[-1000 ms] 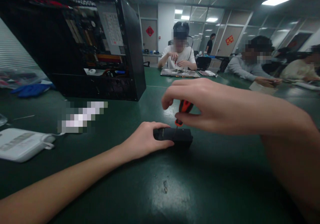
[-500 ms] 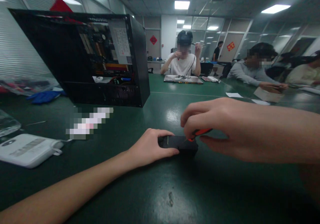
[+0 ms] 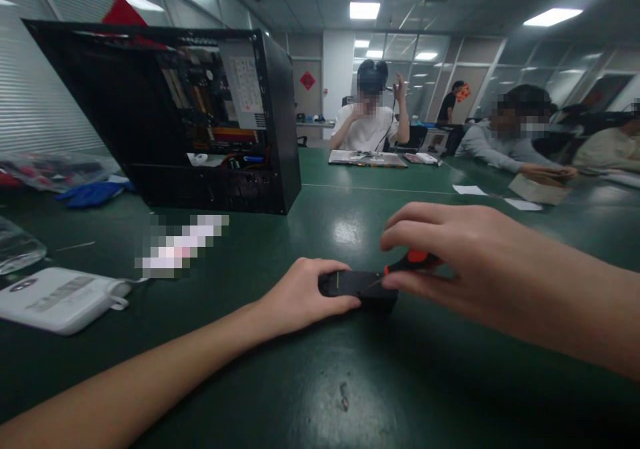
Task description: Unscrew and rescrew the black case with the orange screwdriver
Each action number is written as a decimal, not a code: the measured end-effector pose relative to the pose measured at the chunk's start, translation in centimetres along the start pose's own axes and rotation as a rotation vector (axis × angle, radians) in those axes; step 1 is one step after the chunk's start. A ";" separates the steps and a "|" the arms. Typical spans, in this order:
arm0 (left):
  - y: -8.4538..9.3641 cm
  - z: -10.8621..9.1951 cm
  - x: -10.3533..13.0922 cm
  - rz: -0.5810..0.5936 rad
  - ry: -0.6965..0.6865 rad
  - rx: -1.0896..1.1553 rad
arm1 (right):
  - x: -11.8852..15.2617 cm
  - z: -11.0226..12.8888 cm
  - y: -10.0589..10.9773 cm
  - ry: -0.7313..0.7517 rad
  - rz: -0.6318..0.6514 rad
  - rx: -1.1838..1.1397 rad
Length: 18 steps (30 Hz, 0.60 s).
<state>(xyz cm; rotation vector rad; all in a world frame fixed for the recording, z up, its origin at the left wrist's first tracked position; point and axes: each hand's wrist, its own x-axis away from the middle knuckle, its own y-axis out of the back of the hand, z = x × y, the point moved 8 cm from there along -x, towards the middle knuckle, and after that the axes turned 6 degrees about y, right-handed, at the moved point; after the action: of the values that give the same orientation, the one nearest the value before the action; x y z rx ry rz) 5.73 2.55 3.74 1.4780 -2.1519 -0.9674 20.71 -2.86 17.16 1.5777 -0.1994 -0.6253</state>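
A small black box-shaped part lies on the green table. My left hand grips its left end between thumb and fingers. In my right hand is a screwdriver with a black and orange-red handle, pinched between thumb and fingertips. Its thin shaft slants down to the left, over the top of the black part. Whether the tip touches the surface is too small to tell.
A large open black computer case stands behind at the left. Nearer are a white power bank with a cable and a blurred device. Blue gloves lie farther left. Across the table sit people with a panel and papers.
My right hand has shifted slightly right and tilted the screwdriver lower, so more of its handle and shaft shows. My left hand holds the same grip. The person opposite has raised a hand.
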 end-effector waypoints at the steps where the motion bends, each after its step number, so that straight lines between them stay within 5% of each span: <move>1: -0.1 0.0 0.0 0.004 -0.003 -0.006 | 0.0 -0.1 -0.1 -0.005 -0.002 0.010; 4: 0.5 0.1 0.1 0.040 -0.035 -0.013 | 0.5 -0.3 -0.7 0.012 0.062 -0.072; 6: 2.7 0.7 0.1 0.029 -0.058 -0.049 | 1.3 -0.6 -0.9 -0.002 0.089 -0.115; 11: 15.9 6.9 -0.3 -0.330 0.123 -0.451 | 5.3 -2.4 -1.6 -0.107 -0.013 -0.127; 13: 20.6 10.7 -0.6 -0.346 0.242 -0.584 | 7.2 -3.2 -2.1 -0.123 -0.097 -0.124; 15: 24.0 14.1 -0.7 -0.321 0.336 -0.620 | 8.7 -4.0 -2.4 -0.119 -0.190 -0.097; 18: 26.3 17.6 0.0 -0.266 0.403 -0.638 | 9.9 -5.2 -2.7 -0.125 -0.266 -0.043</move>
<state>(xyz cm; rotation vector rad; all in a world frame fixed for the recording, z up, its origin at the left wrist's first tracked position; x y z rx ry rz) -23.02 14.27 9.99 1.4754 -1.2263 -1.1767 30.89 -2.84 11.84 1.5375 -0.0677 -0.9308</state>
